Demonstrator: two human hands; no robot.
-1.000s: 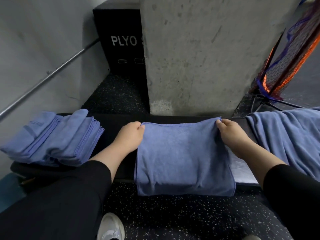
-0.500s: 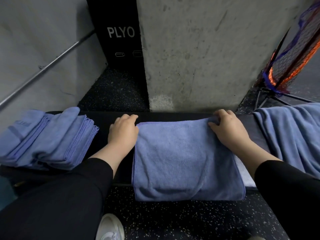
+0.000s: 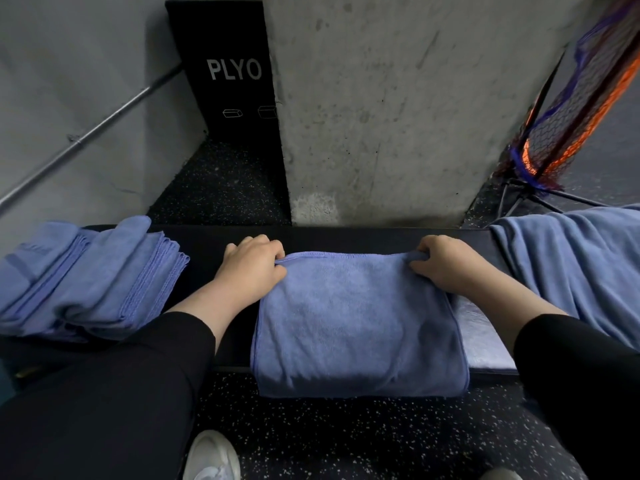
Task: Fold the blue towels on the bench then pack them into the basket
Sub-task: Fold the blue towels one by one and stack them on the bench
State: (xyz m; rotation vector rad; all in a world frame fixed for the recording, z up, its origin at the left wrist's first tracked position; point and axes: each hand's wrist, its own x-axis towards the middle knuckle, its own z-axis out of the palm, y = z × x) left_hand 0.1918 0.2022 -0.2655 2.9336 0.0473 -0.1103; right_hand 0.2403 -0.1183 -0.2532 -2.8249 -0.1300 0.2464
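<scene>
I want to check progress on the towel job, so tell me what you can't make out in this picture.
- Stack of folded towels, head view: count unclear, the layers blur together and the left edge cuts it off.
- Loose towel, head view: cut off by the right edge.
- Fingertips of the left hand and right hand: tucked under the towel.
- Writing on the black box: partly behind the pillar.

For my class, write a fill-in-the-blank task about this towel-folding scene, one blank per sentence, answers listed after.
1. Both hands grip the far corners of the middle ____, left hand and right hand.
2. The stack of folded towels lies to the person's ____.
3. The white word on the black box reads ____.
4. The bench is coloured ____.

Answers: towel; left; PLYO; black
</scene>
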